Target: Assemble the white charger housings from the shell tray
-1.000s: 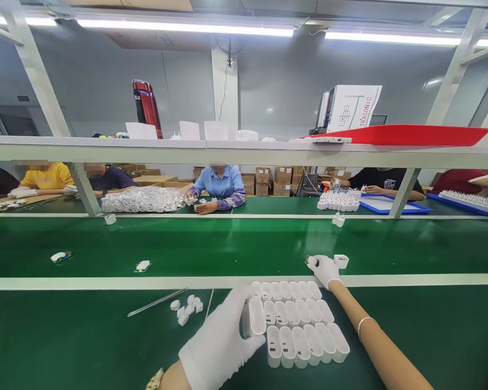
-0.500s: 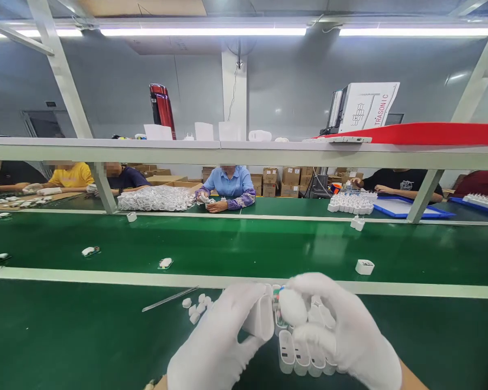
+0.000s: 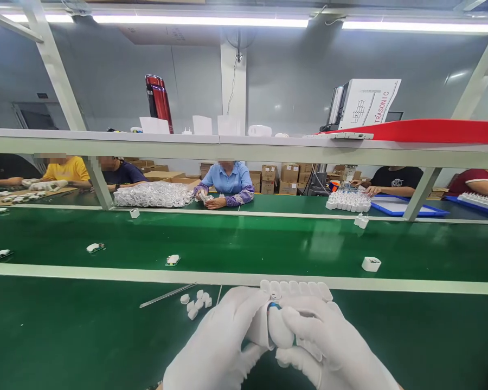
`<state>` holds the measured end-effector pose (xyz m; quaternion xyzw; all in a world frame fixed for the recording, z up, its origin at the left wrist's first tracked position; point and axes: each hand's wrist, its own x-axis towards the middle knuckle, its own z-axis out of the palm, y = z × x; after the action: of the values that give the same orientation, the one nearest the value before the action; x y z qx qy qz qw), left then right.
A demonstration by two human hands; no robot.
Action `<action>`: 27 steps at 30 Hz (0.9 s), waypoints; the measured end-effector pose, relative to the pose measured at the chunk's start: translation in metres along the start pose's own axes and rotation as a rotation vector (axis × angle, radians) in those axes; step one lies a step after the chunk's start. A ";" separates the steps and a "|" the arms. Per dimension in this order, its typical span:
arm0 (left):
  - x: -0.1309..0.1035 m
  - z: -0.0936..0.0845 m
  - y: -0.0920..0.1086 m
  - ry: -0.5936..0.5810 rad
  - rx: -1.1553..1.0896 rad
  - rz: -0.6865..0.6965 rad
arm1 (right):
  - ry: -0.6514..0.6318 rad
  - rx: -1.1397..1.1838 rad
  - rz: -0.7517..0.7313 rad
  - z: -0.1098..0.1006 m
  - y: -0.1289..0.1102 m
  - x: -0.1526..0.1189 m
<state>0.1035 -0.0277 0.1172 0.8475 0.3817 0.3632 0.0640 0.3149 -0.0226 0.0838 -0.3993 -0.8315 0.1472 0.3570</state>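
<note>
Both my hands wear white gloves and meet at the front of the bench. My left hand (image 3: pixel 217 341) is closed around a white plastic charger housing (image 3: pixel 258 327), tilted with its open end to the right. In my right hand (image 3: pixel 329 338) is a circuit board with a white cover (image 3: pixel 281 329), pinched between the fingers. A bit of blue shows at its top edge. The board touches or partly enters the housing's mouth; the fingers hide exactly how deep. Behind and under my right hand stand rows of white housings (image 3: pixel 295 288), partly covered by the hand.
Small white pieces (image 3: pixel 196 304) and a thin strip (image 3: pixel 166 296) lie to the left. Past a pale rail (image 3: pixel 126 274), a green conveyor (image 3: pixel 244 244) carries several boards (image 3: pixel 173 260) and a housing (image 3: pixel 371 264). Co-workers sit opposite, one in a blue shirt (image 3: pixel 228 181). A shelf (image 3: pixel 244 142) crosses above.
My right hand has moved left, bringing the board from beside the housing to its mouth. Boards and housings on the conveyor have shifted right.
</note>
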 end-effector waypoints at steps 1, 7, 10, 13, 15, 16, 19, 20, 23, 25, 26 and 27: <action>0.000 0.001 -0.001 -0.005 -0.004 -0.007 | 0.006 -0.030 0.007 0.003 0.002 -0.001; 0.000 0.006 -0.008 0.010 -0.019 0.043 | -0.067 -0.218 -0.070 -0.004 0.001 0.005; -0.001 0.007 -0.009 0.008 -0.040 0.000 | -0.005 -0.355 -0.144 -0.007 -0.006 0.007; 0.000 0.005 -0.008 -0.018 -0.072 -0.157 | 0.219 -0.503 -0.289 0.002 -0.009 0.006; 0.002 0.004 -0.006 -0.024 -0.088 -0.228 | 0.276 -0.487 -0.357 0.007 -0.009 0.005; 0.003 0.004 -0.006 -0.028 -0.099 -0.237 | 0.261 -0.444 -0.364 0.007 -0.010 0.006; 0.005 0.012 -0.007 -0.106 -0.181 -0.214 | 0.207 -0.258 -0.269 -0.001 -0.012 0.011; 0.006 0.015 -0.007 -0.153 -0.210 -0.209 | 0.182 -0.190 -0.226 -0.005 -0.013 0.014; 0.010 0.025 -0.007 -0.331 -0.182 -0.212 | 0.031 -0.035 -0.108 -0.018 -0.018 0.022; 0.012 0.029 -0.007 -0.424 -0.094 -0.185 | -0.082 0.002 -0.052 -0.022 -0.020 0.026; 0.012 0.031 -0.007 -0.450 -0.052 -0.166 | -0.122 0.008 -0.029 -0.023 -0.020 0.027; 0.012 0.032 -0.007 -0.467 -0.019 -0.149 | -0.152 0.011 -0.014 -0.024 -0.020 0.027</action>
<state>0.1257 -0.0091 0.0984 0.8773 0.4147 0.1551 0.1851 0.3088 -0.0155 0.1244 -0.3791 -0.8581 0.1792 0.2963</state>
